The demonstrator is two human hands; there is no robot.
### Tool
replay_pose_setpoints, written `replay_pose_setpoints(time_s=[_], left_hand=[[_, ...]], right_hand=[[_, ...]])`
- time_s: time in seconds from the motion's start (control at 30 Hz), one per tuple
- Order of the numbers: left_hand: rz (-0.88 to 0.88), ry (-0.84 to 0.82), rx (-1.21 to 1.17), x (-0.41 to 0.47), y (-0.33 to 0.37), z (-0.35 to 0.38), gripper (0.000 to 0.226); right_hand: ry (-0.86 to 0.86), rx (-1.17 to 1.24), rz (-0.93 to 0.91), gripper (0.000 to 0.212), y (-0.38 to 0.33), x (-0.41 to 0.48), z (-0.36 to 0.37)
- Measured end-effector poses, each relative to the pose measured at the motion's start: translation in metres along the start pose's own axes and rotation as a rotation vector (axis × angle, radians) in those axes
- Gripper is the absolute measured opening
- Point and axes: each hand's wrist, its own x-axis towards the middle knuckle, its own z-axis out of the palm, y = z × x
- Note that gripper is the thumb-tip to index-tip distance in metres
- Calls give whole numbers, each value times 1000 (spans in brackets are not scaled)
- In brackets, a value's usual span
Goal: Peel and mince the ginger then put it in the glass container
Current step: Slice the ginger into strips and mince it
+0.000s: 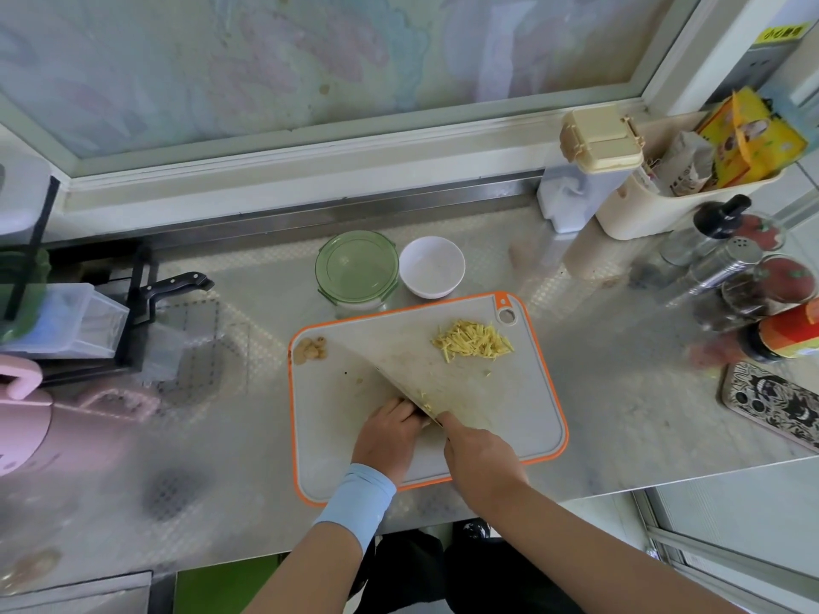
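On the orange-rimmed cutting board [523,418] a pile of yellow ginger strips [472,340] lies near the far right corner. Ginger peelings [311,348] sit at the far left corner. My right hand [481,454] grips the handle of a broad cleaver [425,370], whose blade rests on the board with ginger bits stuck to it. My left hand [390,432] has curled fingers pressed on a ginger piece right against the blade; the piece itself is mostly hidden. The glass container with a green lid [356,268] stands just behind the board.
A white bowl [432,268] sits beside the container. A black-handled knife [177,285] lies on a rack at left. Spice jars [749,277], a cream caddy [664,206] and a phone [775,405] crowd the right side. A pink kettle [26,418] stands at the left.
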Motion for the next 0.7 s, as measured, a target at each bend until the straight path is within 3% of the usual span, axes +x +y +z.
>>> replay_pose_setpoints(time_s=[0.17, 0.43, 0.7], left_hand=[[-14, 15, 3, 1, 2, 0, 16], [14, 44, 21, 0, 2, 1, 27], [7, 44, -29, 1, 0, 3, 14]], right_hand=[[11, 2, -25, 37, 3, -4, -3], [11, -15, -33, 47, 18, -21, -1], [-13, -9, -36, 36, 3, -3, -5]])
